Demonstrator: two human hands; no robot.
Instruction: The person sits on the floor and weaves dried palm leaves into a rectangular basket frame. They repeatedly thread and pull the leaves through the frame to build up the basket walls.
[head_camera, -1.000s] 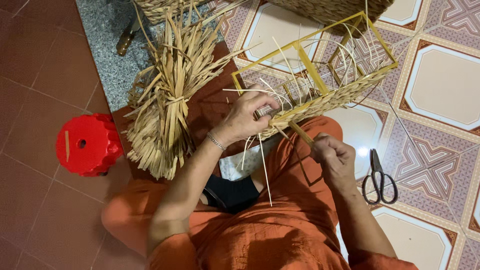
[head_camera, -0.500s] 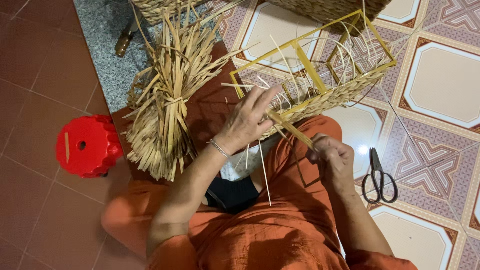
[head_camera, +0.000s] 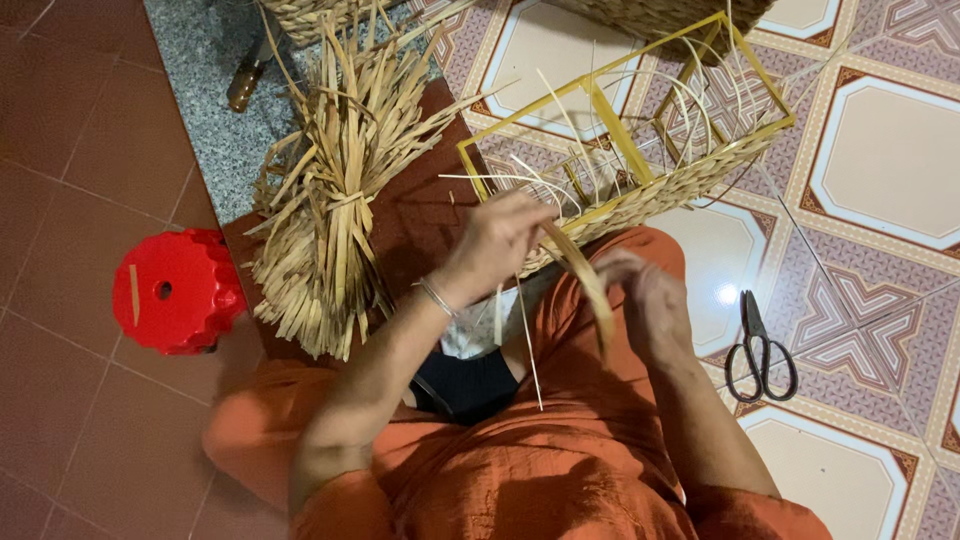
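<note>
**Basket weave: bottom rows in, upper frame bare**

Progress, judged from the frame: woven band runs along the near lower side of the yellow wire basket frame (head_camera: 640, 120); upper bars and far side open, loose pale stakes sticking up. Most of the wall left to weave.

Left hand (head_camera: 495, 240) pressed against the woven edge, fingers closed on the upper end of a flat straw strip (head_camera: 585, 275). Right hand (head_camera: 650, 305) just beside it, fingers curled around the same strip lower down; strip arcs between both hands. Frame rests on the lap and tiled floor, touching the left hand.

Straw bundle (head_camera: 325, 210) lies left of the hands, near. Red plastic stool (head_camera: 175, 290) further left. Scissors (head_camera: 760, 345) on tiles right, apart from right hand.
</note>
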